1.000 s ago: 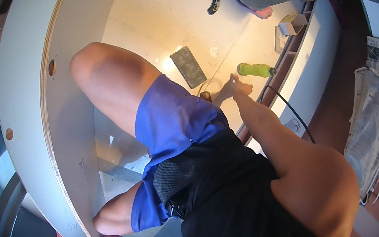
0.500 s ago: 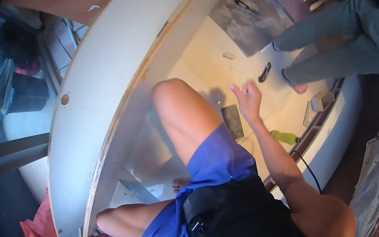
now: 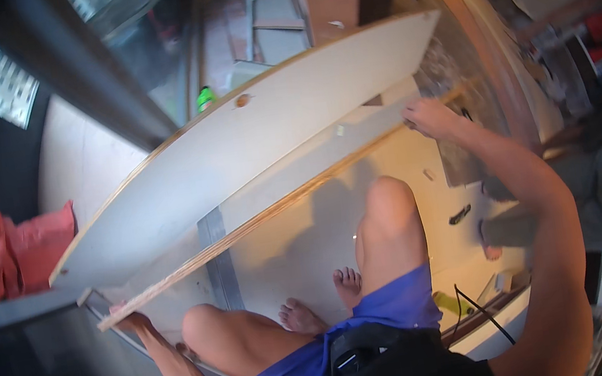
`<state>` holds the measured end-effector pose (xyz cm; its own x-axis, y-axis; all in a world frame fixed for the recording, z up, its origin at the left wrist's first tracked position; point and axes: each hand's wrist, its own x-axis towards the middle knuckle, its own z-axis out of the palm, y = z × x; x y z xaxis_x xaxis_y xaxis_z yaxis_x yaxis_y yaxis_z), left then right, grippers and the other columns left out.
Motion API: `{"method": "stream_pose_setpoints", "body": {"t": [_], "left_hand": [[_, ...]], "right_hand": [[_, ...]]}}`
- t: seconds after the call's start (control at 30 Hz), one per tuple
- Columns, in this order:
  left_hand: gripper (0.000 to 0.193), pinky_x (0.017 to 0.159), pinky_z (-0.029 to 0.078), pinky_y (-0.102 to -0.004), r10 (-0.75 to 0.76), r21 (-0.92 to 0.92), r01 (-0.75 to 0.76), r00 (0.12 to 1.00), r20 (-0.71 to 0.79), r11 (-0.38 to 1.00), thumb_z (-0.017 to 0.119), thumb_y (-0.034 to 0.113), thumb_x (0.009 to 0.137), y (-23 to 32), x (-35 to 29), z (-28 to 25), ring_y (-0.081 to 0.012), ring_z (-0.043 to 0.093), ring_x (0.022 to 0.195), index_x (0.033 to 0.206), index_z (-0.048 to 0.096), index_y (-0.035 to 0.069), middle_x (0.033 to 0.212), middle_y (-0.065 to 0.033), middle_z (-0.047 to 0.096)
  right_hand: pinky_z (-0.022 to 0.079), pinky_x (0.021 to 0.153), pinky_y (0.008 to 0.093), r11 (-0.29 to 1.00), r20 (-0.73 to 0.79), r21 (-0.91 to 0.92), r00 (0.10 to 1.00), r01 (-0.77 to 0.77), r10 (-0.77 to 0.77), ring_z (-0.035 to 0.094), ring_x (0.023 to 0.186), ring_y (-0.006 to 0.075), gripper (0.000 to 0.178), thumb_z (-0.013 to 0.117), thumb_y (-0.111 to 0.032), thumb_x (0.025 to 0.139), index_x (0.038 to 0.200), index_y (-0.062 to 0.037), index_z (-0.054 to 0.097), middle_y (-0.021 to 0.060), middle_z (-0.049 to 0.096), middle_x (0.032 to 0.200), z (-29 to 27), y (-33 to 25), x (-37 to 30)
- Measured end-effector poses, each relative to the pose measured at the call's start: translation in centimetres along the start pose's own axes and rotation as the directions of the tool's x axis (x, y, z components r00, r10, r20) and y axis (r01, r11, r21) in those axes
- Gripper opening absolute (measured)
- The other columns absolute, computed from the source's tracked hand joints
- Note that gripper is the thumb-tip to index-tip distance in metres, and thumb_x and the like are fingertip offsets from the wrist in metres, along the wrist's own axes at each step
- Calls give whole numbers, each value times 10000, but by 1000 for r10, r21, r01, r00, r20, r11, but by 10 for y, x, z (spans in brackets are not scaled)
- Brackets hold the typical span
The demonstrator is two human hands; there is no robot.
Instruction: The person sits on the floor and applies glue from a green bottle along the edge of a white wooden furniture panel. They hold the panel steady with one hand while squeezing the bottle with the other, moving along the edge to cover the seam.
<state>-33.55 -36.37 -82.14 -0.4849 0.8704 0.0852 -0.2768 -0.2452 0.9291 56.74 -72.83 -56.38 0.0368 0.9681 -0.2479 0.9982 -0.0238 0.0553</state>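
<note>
A long plywood board (image 3: 245,227) runs slantwise in front of my knees, its layered edge facing up. At its near left end, my left hand (image 3: 130,321) is closed around the edge. Toward the far right end, my right hand (image 3: 430,117) has its fingers curled at the same edge; part of the grip is hidden. Beyond the board leans a larger white panel (image 3: 304,103) with a curved outline and a small round hole. A gap shows between the two pieces.
Another person's legs (image 3: 588,201) are at the right. On the pale floor lie a black utility knife (image 3: 460,215) and a green bottle (image 3: 449,302), near a dark cable (image 3: 485,310). A red bag (image 3: 36,248) sits left, and a grey strip (image 3: 221,268) passes under the board.
My right hand has gone from above the floor, thumb raised, to the board's far end. Board and white panel now stand farther apart. The view has turned; my left hand stays at the near end.
</note>
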Motion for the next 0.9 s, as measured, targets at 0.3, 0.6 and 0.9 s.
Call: {"method": "stream_pose_setpoints", "body": {"t": [0.3, 0.6, 0.9], "left_hand": [[350, 647, 521, -373, 264, 281, -296, 953, 146, 913, 350, 365, 1111, 114, 27, -4, -220, 510, 570, 1002, 454, 49, 610, -70, 518], [576, 721, 509, -378, 156, 165, -187, 970, 188, 968, 183, 423, 1092, 453, 110, 100, -248, 509, 602, 684, 440, 108, 591, -108, 487], [386, 595, 519, -373, 438, 335, -498, 866, 241, 800, 290, 325, 1085, 780, 142, 198, -226, 491, 553, 837, 447, 73, 615, -88, 471]], "right_hand": [[571, 821, 536, 997, 155, 53, 986, 59, -66, 701, 946, 426, 176, 724, -135, 845, 987, -44, 673, 177, 710, 993, -62, 4, -6], [564, 821, 537, 965, 67, 241, 991, 100, -119, 689, 920, 450, 183, 718, -38, 788, 961, 3, 675, 190, 714, 985, -226, -24, -66], [561, 845, 546, 934, 11, 355, 998, 47, -54, 692, 943, 449, 174, 777, -111, 828, 947, -27, 683, 217, 726, 965, -353, -2, -130]]}}
